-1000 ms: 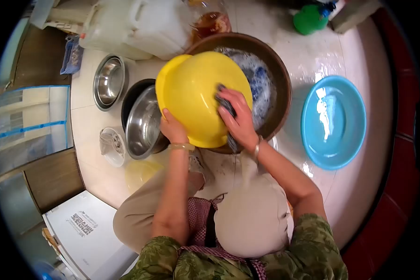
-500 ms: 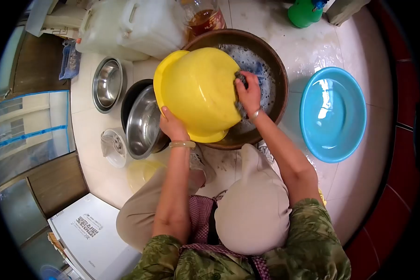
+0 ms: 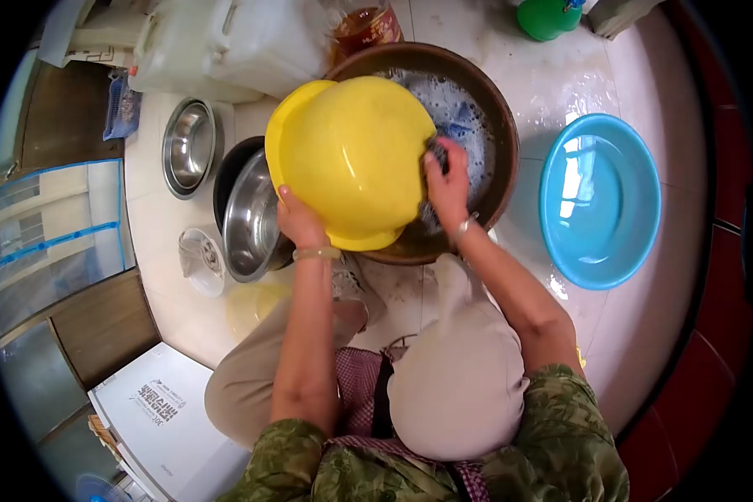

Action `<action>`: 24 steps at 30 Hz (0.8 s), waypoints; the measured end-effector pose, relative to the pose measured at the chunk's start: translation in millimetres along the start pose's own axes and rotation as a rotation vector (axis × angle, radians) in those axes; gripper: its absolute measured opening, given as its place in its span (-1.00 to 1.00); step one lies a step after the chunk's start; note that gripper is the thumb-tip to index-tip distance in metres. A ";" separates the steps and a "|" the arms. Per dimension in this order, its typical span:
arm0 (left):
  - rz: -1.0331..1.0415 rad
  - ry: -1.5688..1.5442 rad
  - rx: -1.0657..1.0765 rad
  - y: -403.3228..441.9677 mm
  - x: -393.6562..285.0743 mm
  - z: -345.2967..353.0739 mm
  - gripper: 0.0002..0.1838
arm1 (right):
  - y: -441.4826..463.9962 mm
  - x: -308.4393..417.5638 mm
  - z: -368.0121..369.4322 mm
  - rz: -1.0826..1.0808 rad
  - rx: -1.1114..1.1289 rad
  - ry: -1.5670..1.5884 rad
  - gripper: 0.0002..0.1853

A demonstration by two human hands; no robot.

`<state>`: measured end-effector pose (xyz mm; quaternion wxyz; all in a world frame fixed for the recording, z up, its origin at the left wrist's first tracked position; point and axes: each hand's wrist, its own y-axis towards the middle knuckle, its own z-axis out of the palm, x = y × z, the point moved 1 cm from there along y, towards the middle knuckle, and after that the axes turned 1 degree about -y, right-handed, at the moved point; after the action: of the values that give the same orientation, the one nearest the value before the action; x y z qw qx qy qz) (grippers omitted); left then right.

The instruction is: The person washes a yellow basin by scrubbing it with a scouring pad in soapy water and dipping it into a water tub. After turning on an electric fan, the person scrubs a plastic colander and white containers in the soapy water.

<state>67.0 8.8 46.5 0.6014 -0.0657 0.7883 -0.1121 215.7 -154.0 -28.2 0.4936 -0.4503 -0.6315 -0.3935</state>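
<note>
A yellow plastic basin point(image 3: 356, 159) is tilted on its side over a large brown tub point(image 3: 500, 109) of soapy water. My left hand point(image 3: 299, 219) grips the basin's rim at its lower left, thumb on the outer wall. My right hand point(image 3: 450, 186) is closed round a dark scouring pad point(image 3: 435, 155), pressed against the basin's underside. Some blue cloth-like thing point(image 3: 458, 130) shows among the suds behind that hand.
To the right on the wet tiles stands a blue basin point(image 3: 601, 201). Steel bowls point(image 3: 255, 222) point(image 3: 191, 149) and a white strainer-like bowl point(image 3: 201, 261) lie left. Behind are white jerrycans point(image 3: 268, 50) and a bottle point(image 3: 364, 25). A white box point(image 3: 163, 427) is at lower left.
The yellow basin has shifted slightly left and turned a little, with my left hand still on its rim. My right hand and the scouring pad have moved slightly down along the underside.
</note>
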 end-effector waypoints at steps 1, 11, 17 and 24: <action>0.041 0.029 -0.018 2.3 -6.0 5.0 -0.52 | -9.6 19.6 -0.5 -0.146 0.110 -0.025 -0.63; 0.316 0.333 -0.108 12.7 10.4 -3.9 -0.50 | 22.4 93.5 28.6 -0.594 0.471 0.138 -0.58; 0.328 0.412 -0.108 -5.2 5.6 -0.6 -0.50 | 106.3 48.0 94.0 -0.466 0.169 0.137 -0.74; 0.200 0.180 -0.084 -2.3 4.9 -0.4 -0.59 | 122.5 -64.2 17.4 -0.140 0.194 -0.551 -0.70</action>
<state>65.2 5.4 42.6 0.5329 -0.0016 0.8458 -0.0241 335.2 -114.3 -88.1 0.3160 -0.4461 -0.8058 -0.2275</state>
